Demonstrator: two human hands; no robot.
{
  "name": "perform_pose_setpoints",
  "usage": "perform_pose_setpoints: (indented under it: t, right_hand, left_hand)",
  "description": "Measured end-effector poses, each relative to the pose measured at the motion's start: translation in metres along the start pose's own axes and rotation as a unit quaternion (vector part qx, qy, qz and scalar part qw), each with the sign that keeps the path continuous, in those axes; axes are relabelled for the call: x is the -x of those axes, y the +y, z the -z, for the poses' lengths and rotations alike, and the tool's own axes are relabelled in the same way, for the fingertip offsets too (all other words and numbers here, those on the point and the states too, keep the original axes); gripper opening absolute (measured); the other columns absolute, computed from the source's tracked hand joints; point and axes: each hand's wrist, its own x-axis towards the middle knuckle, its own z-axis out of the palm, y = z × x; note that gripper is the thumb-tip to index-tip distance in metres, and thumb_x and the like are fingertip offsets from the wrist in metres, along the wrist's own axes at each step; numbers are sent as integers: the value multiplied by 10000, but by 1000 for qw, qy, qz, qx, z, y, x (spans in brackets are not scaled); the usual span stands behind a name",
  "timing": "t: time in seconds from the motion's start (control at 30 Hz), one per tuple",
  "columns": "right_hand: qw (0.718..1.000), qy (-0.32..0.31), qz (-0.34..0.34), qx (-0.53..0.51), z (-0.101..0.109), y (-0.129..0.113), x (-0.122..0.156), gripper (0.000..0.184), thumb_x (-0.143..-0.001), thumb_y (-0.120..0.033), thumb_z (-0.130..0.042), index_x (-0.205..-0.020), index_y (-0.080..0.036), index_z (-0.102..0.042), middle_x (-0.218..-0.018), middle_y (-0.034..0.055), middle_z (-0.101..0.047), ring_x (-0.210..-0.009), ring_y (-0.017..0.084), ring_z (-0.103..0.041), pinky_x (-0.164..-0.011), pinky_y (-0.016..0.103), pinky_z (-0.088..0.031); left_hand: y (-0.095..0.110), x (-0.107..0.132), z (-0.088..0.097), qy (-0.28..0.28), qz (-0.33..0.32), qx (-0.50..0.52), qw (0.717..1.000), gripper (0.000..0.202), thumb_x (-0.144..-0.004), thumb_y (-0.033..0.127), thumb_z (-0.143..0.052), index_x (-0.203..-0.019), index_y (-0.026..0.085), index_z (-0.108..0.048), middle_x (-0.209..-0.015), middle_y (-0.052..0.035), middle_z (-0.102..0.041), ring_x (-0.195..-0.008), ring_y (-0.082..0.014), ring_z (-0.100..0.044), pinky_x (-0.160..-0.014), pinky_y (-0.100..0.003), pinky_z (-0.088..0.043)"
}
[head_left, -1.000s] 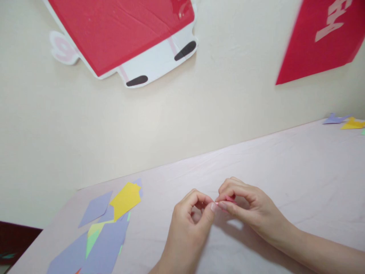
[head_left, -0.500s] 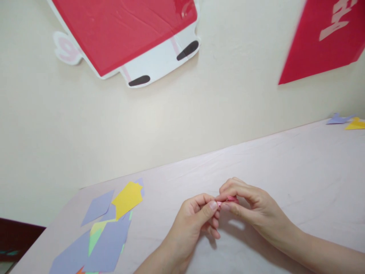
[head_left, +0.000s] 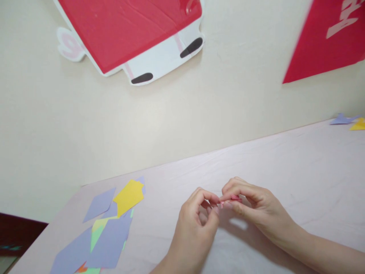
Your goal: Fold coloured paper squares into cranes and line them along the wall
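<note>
A small piece of folded pink paper [head_left: 236, 198] is held above the table between both hands. My right hand [head_left: 253, 201] pinches it between thumb and index finger, its other fingers curled behind. At the paper's left end, the thumb and index fingertips of my left hand [head_left: 196, 222] close in around the narrow pink tip, with the remaining fingers bent inward. Fingers cover most of the paper, so its folded shape is hard to make out.
Loose purple sheets [head_left: 110, 241], a yellow sheet [head_left: 129, 198] and green pieces [head_left: 97, 234] overlap at the table's left. Purple [head_left: 340, 119] and yellow [head_left: 358, 124] folded pieces stand at the far right. Behind the pale tablecloth [head_left: 299, 171] rises a wall [head_left: 171, 125] with red decorations [head_left: 137, 34].
My left hand has turned, its index knuckle raised and its thumb shifted lower at the paper's tip. My right hand keeps its pinch. The whole view has shifted slightly.
</note>
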Motion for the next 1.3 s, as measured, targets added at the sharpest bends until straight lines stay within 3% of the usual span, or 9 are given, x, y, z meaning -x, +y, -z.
perform_pose_setpoints:
  t: [0.07,0.3,0.7,0.9,1.13,1.3]
  right_hand:
    - [1000,-1,-1,-7,0,0,0,160,-888,-316,-675,-780,-211,-729,-775,27,-662,-778,181,-608,-716,289,-464]
    - [1000,3,1,-11,-1,0,0,139,-890,-305,-673,-806,-210,-732,-774,22,-631,-779,180,-597,-718,290,-455]
    - [995,4,-65,-70,-7,-3,3,201,-867,-388,-679,-781,-206,-678,-771,4,-574,-736,160,-532,-682,278,-423]
    - [991,-13,-99,-85,-8,-3,4,234,-861,-400,-669,-743,-200,-651,-704,-17,-524,-662,141,-476,-627,270,-387]
    - [992,-6,-94,-85,-8,-4,2,252,-851,-422,-674,-744,-195,-649,-718,-11,-531,-660,141,-483,-619,267,-399]
    - [994,-11,-83,-65,-8,-5,1,211,-872,-397,-664,-799,-200,-686,-751,-4,-567,-699,146,-533,-657,263,-426]
  left_hand:
    - [1,3,-2,26,-49,-57,997,99,-848,274,-613,-886,183,-628,-824,-5,-609,-682,-114,-539,-605,-223,-415]
    - [0,5,-2,49,-97,-93,990,120,-897,261,-587,-808,190,-624,-782,11,-618,-715,-122,-550,-640,-226,-406]
    - [-4,5,-10,73,-126,-39,989,128,-903,260,-586,-790,200,-579,-784,17,-592,-737,-131,-574,-624,-226,-434]
    - [-4,7,-11,71,-99,-44,992,127,-902,288,-585,-810,205,-559,-790,15,-594,-726,-139,-578,-627,-235,-445]
    - [-3,7,-9,51,-58,-3,997,184,-909,340,-575,-796,195,-587,-790,-1,-639,-751,-150,-587,-667,-241,-432]
    - [1,4,-7,55,-4,70,996,244,-860,391,-612,-740,180,-587,-649,25,-557,-602,-112,-478,-578,-217,-396]
